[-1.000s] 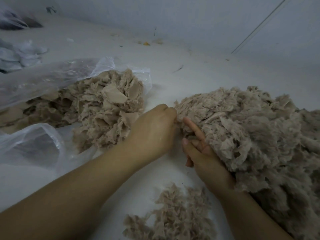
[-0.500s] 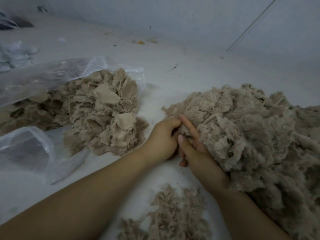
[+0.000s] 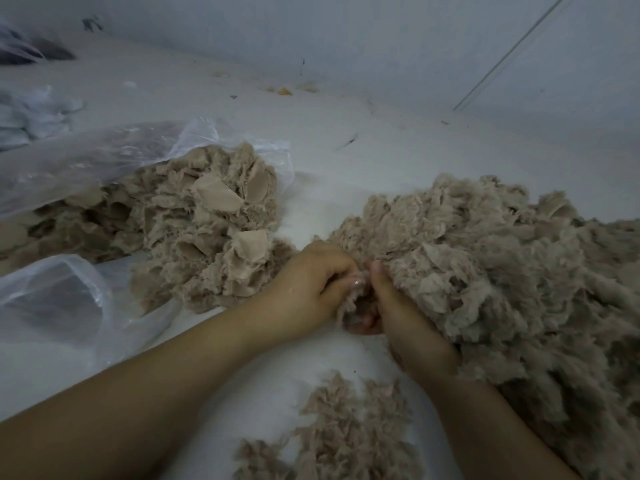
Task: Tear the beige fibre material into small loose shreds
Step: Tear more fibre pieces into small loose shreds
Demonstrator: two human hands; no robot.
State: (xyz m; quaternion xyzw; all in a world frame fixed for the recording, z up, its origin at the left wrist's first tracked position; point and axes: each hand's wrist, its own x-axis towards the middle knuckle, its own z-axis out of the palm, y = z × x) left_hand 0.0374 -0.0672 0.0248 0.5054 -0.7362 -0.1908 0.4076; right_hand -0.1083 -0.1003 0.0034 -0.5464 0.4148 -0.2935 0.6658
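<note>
The right hand [image 3: 405,317] is half buried in the edge of the big shredded pile [image 3: 502,271], so most of its fingers are hidden. Thumbs of both hands meet over a small beige fibre tuft [image 3: 349,303], each hand pinching it; the tuft's shape and long axis are too tangled to read. Compared with half a second ago, the left hand [image 3: 308,289] has curled tighter and the right index finger no longer sticks out. Left of the left hand lies coarser material spilling from a clear plastic bag [image 3: 86,161]. Below both wrists, loose shreds [image 3: 332,438] lie on the white counter [image 3: 363,161], cut off by the frame edge.
</note>
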